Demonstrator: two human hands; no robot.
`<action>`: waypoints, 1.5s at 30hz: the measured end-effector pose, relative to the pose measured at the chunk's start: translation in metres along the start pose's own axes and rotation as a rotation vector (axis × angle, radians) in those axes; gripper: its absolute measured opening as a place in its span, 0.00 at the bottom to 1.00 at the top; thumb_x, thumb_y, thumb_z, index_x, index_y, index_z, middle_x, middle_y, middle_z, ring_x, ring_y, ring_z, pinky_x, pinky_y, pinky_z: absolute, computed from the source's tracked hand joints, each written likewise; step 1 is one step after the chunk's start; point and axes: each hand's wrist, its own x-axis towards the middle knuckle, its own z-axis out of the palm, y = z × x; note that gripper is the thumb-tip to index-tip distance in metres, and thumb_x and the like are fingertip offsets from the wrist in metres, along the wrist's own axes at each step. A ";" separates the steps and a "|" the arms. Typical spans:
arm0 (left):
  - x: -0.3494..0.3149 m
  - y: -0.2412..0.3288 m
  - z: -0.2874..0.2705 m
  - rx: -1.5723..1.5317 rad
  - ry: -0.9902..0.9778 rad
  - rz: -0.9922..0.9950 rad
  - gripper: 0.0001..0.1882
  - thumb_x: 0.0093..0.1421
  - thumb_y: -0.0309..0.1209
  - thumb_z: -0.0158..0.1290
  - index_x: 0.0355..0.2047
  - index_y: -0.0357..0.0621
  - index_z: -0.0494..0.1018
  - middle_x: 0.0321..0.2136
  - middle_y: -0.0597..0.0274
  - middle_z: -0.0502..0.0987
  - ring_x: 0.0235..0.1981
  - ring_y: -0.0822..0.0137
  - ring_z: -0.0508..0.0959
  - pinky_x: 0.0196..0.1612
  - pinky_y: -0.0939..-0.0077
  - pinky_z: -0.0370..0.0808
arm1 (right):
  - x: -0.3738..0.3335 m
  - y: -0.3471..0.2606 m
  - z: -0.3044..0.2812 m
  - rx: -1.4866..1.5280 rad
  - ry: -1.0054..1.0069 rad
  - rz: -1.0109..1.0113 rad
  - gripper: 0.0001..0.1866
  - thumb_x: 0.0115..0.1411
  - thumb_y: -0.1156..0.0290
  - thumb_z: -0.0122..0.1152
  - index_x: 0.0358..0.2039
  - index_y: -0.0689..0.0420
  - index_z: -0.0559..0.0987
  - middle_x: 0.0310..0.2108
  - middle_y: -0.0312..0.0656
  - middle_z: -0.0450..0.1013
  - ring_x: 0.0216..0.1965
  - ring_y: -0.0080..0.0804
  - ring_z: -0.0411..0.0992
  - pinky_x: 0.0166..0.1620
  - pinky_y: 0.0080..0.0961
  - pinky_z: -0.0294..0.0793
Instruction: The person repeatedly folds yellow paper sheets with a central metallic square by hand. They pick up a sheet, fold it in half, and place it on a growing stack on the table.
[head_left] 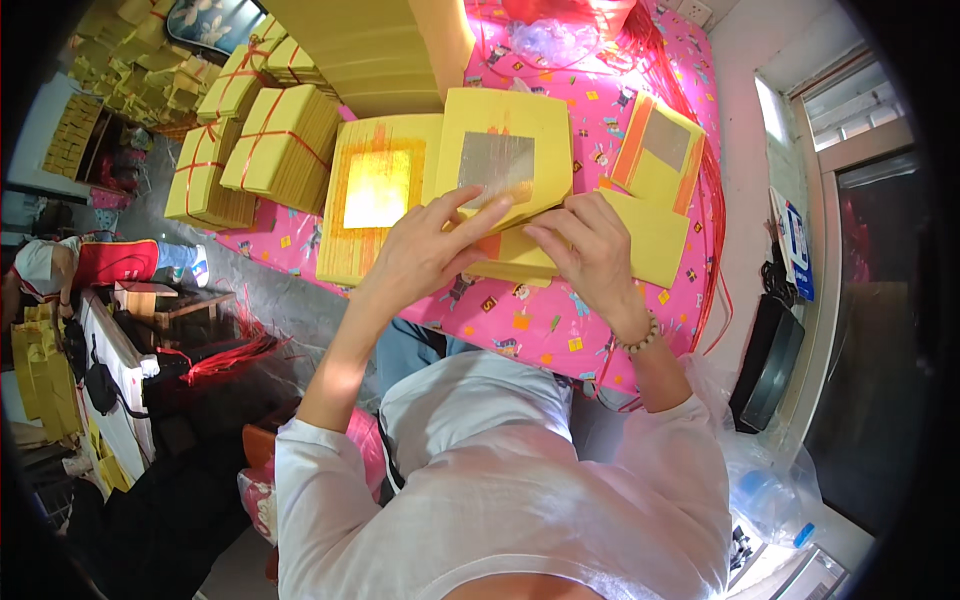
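Note:
In front of me is a stack of yellow paper sheets, its top sheet bearing a silver square. My left hand lies at the near left corner of this stack, fingers spread and touching the paper. At the near right corner, the thumb and fingertips of my right hand pinch together at the lifted edge of the sheets. How many layers they hold is hidden. A second stack of yellow paper, with a shiny gold square on top, stands just left. Loose yellow sheets lie under and beyond my right hand.
A pink patterned cloth covers the table. Bundles of yellow paper tied with red string stand at the left, and red strands hang along the right edge. Another person bends over a bench at far left. A window is on the right.

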 end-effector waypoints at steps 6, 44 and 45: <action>0.015 0.008 0.007 0.074 0.021 -0.099 0.33 0.52 0.24 0.57 0.61 0.47 0.64 0.43 0.57 0.75 0.37 0.56 0.75 0.38 0.64 0.74 | 0.004 -0.005 0.002 0.052 0.046 0.092 0.15 0.48 0.71 0.71 0.37 0.57 0.78 0.34 0.41 0.70 0.38 0.38 0.71 0.38 0.31 0.72; 0.016 0.024 0.056 -0.807 0.514 -0.242 0.23 0.60 0.22 0.53 0.55 0.35 0.62 0.43 0.54 0.74 0.45 0.66 0.75 0.49 0.72 0.71 | -0.004 -0.001 0.005 0.878 -0.083 0.549 0.28 0.52 0.79 0.69 0.54 0.61 0.69 0.47 0.39 0.74 0.48 0.24 0.73 0.49 0.23 0.74; 0.018 0.024 0.058 -0.850 0.522 -0.254 0.22 0.61 0.22 0.53 0.54 0.35 0.62 0.42 0.55 0.74 0.45 0.67 0.75 0.48 0.72 0.71 | -0.003 -0.001 0.006 0.894 -0.062 0.553 0.28 0.52 0.80 0.68 0.54 0.61 0.69 0.46 0.39 0.74 0.48 0.24 0.73 0.49 0.22 0.74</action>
